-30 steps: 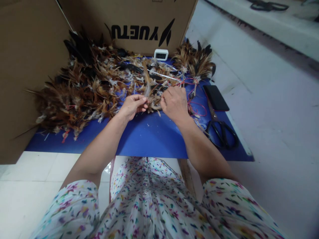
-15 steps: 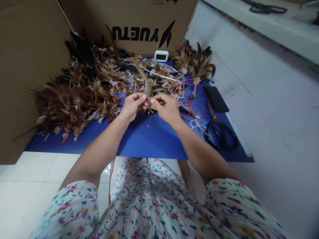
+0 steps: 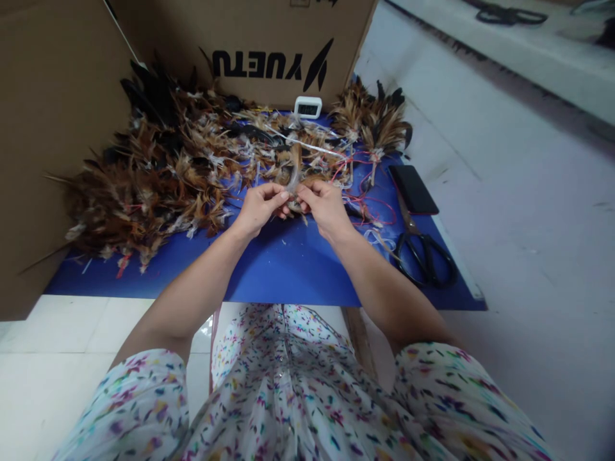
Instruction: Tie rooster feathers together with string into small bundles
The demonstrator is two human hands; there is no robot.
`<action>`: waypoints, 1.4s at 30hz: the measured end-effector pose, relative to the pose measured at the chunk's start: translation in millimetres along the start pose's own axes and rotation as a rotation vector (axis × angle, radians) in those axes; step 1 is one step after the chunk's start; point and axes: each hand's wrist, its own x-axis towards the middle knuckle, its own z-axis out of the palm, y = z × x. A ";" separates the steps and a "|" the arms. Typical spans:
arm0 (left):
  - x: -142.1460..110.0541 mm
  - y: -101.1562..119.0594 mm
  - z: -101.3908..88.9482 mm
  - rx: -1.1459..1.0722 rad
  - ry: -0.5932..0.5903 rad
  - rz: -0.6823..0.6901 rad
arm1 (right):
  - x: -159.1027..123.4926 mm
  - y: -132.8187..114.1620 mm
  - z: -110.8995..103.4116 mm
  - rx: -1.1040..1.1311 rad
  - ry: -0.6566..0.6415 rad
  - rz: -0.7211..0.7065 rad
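Both hands meet above the blue table surface, close to its middle. My left hand (image 3: 262, 206) pinches the base of a light brown feather (image 3: 295, 166), thumb against fingers. Right beside it, my right hand (image 3: 323, 205) is closed in a pinch at the same feather's lower end. The feather stands up between the hands, with pale fluff low down and a brown tip. Behind and to the left spreads a large heap of brown and black feathers (image 3: 158, 173), several tied in small bunches. The fingertips partly hide what lies under them.
Black-handled scissors (image 3: 425, 259) and a dark phone (image 3: 413, 189) lie at the right. Red string (image 3: 379, 205) runs near the right hand. A small white digital clock (image 3: 308, 107) stands before a cardboard box (image 3: 269, 25). More feather bunches (image 3: 375, 121) sit at the back right.
The feather between my fingers has shifted slightly right and stands more upright, showing less length. My fingertips have moved a little, and both hands stay pinched together.
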 end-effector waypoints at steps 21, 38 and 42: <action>0.0 1.2 -2.9 -0.002 -0.046 -0.098 | 0.6 -4.0 -6.5 -0.175 0.014 -0.249; 0.9 1.9 -3.3 0.003 -0.044 -0.124 | 1.7 -1.9 -7.3 -0.162 -0.041 -0.205; 0.9 1.4 -3.3 0.006 -0.051 -0.124 | 1.7 -0.4 -6.7 -0.159 -0.046 -0.199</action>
